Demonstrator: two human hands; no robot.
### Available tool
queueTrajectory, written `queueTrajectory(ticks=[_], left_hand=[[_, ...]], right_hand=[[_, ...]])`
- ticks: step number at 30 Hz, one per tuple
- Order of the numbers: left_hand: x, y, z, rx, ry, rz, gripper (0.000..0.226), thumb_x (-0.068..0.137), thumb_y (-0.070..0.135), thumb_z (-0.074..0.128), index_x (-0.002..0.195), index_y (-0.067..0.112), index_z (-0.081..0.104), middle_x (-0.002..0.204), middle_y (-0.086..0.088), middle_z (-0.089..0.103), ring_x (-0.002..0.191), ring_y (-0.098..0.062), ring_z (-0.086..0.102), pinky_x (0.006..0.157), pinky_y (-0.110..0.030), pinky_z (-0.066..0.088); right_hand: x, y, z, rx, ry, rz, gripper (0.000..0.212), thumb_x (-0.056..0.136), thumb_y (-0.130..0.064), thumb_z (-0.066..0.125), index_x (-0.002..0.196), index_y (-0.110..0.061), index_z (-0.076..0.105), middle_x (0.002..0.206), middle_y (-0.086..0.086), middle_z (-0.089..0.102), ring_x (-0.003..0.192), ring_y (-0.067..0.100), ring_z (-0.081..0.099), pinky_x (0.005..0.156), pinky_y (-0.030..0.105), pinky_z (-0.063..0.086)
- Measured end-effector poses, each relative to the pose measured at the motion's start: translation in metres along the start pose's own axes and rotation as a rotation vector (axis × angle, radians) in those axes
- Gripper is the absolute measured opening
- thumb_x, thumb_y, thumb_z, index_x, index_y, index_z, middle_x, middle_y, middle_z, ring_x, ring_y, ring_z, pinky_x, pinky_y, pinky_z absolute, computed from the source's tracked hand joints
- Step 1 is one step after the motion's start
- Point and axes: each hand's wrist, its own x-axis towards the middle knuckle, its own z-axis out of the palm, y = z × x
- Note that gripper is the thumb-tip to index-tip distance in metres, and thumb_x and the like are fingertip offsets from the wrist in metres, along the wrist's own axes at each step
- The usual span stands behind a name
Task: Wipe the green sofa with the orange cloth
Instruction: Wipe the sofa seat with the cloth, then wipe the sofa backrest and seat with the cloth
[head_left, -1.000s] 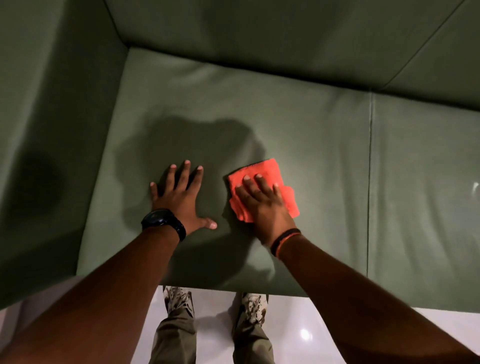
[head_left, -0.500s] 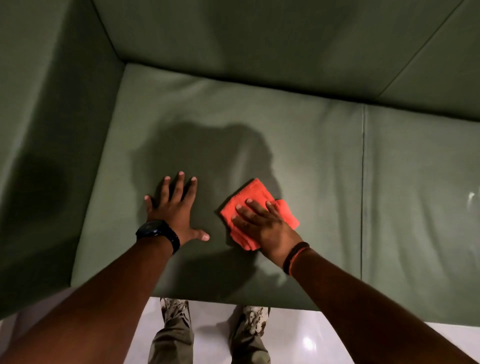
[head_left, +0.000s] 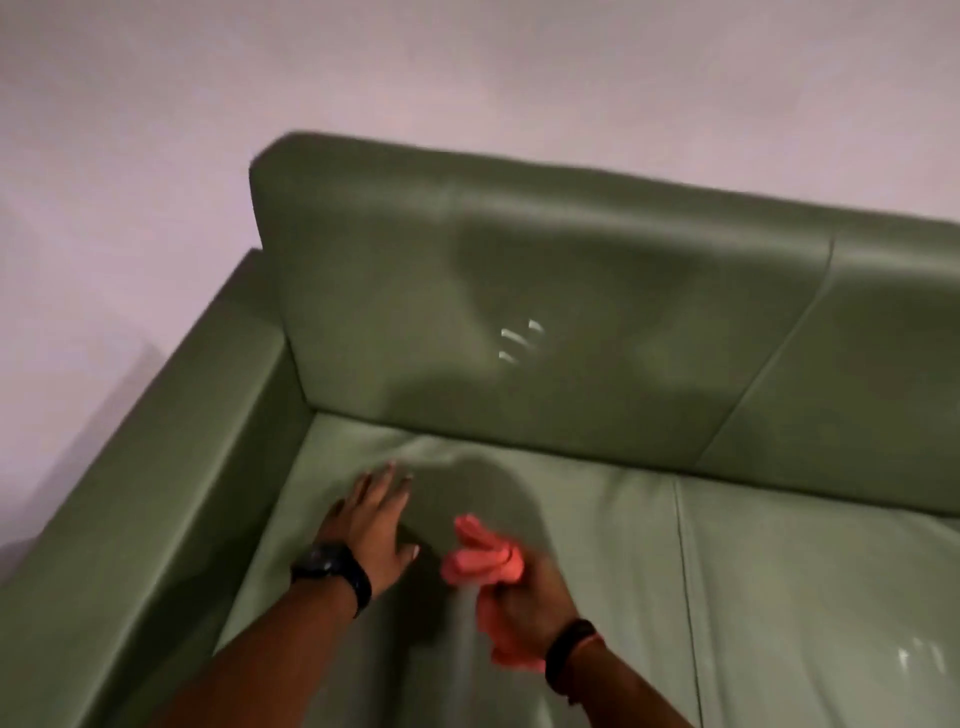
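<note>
The green sofa fills the view, with its backrest ahead and its left armrest beside the seat. My left hand lies flat and spread on the left seat cushion, a black watch on the wrist. To its right, my right hand grips the bunched orange cloth, which is lifted off the seat. More of the cloth hangs below the wrist. The image is motion-blurred.
A pale wall stands behind and left of the sofa. A seam divides the left seat cushion from the right one. The backrest has a matching diagonal seam at the right.
My view has swung up from the seat to the backrest and wall. My right hand went from pressing the cloth flat on the cushion to clutching it bunched and raised. My left hand stays planted.
</note>
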Motion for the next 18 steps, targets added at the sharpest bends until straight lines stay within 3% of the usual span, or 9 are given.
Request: queueTrajectory(ticks=[2, 3, 5, 7, 10, 14, 17, 18], left_hand=[[0.036, 0.009, -0.054, -0.023, 0.19, 0.053, 0.091, 0.074, 0.049, 0.064, 0.148, 0.031, 0.013, 0.159, 0.004, -0.001, 0.145, -0.022, 0.005, 0.114, -0.042, 0.023], [0.051, 0.015, -0.077, -0.029, 0.277, 0.076, 0.096, 0.07, 0.049, 0.067, 0.147, 0.032, 0.013, 0.159, 0.003, 0.001, 0.145, -0.023, 0.005, 0.113, -0.045, 0.021], [0.079, 0.022, -0.117, 0.007, 0.405, 0.12, 0.106, 0.063, 0.049, 0.072, 0.147, 0.034, 0.009, 0.16, 0.002, 0.001, 0.145, -0.025, 0.004, 0.112, -0.051, 0.02], [0.102, 0.025, -0.141, 0.099, 0.506, 0.177, 0.117, 0.056, 0.049, 0.076, 0.147, 0.034, 0.004, 0.159, 0.001, -0.001, 0.145, -0.029, 0.004, 0.11, -0.057, 0.019], [0.129, 0.026, -0.155, 0.204, 0.634, 0.202, 0.135, 0.042, 0.055, 0.082, 0.148, 0.031, 0.002, 0.156, 0.0, -0.007, 0.144, -0.033, 0.005, 0.108, -0.063, 0.013], [0.156, 0.02, -0.158, 0.244, 0.668, 0.174, 0.152, 0.031, 0.062, 0.082, 0.147, 0.031, -0.011, 0.153, 0.0, -0.019, 0.143, -0.035, -0.002, 0.105, -0.065, 0.002], [0.168, 0.02, -0.149, 0.23, 0.702, 0.166, 0.157, 0.028, 0.06, 0.084, 0.145, 0.031, -0.016, 0.15, 0.0, -0.032, 0.142, -0.034, -0.015, 0.104, -0.067, -0.002], [0.17, 0.021, -0.148, 0.224, 0.71, 0.164, 0.157, 0.027, 0.059, 0.084, 0.145, 0.032, -0.016, 0.149, 0.001, -0.034, 0.141, -0.034, -0.02, 0.103, -0.067, -0.004]], right_hand=[[0.016, -0.049, -0.006, -0.268, 0.093, -0.358, 0.036, 0.091, -0.006, 0.053, 0.124, -0.021, 0.059, 0.123, -0.004, 0.065, 0.114, 0.014, 0.059, 0.101, 0.034, 0.047], [0.02, -0.071, -0.009, -0.302, 0.182, -0.507, 0.041, 0.091, -0.003, 0.052, 0.128, -0.021, 0.055, 0.136, 0.0, 0.056, 0.125, 0.019, 0.051, 0.109, 0.037, 0.039], [0.04, -0.107, -0.017, -0.393, 0.439, -0.742, 0.067, 0.075, 0.018, 0.052, 0.135, -0.012, 0.046, 0.146, 0.009, 0.039, 0.138, 0.029, 0.033, 0.117, 0.038, 0.023], [0.064, -0.133, -0.025, -0.667, 0.617, -0.87, 0.089, 0.058, 0.026, 0.047, 0.139, -0.01, 0.038, 0.151, 0.015, 0.029, 0.142, 0.025, 0.019, 0.117, 0.035, 0.018], [0.094, -0.148, -0.031, -0.915, 0.675, -0.951, 0.085, 0.058, 0.015, 0.047, 0.14, -0.008, 0.037, 0.151, 0.025, 0.023, 0.141, 0.038, 0.016, 0.113, 0.055, 0.022], [0.137, -0.141, -0.026, -1.21, 0.71, -0.995, 0.084, 0.059, 0.012, 0.072, 0.135, -0.007, 0.043, 0.143, 0.029, 0.037, 0.136, 0.041, 0.017, 0.1, 0.072, 0.025], [0.161, -0.124, -0.023, -1.306, 0.736, -1.07, 0.062, 0.076, -0.003, 0.055, 0.135, -0.013, 0.038, 0.143, 0.019, 0.041, 0.145, 0.026, 0.001, 0.102, 0.068, 0.019], [0.165, -0.115, -0.022, -1.372, 0.699, -1.1, 0.056, 0.08, -0.009, 0.046, 0.135, -0.015, 0.04, 0.142, 0.016, 0.045, 0.145, 0.026, 0.006, 0.101, 0.068, 0.023]])
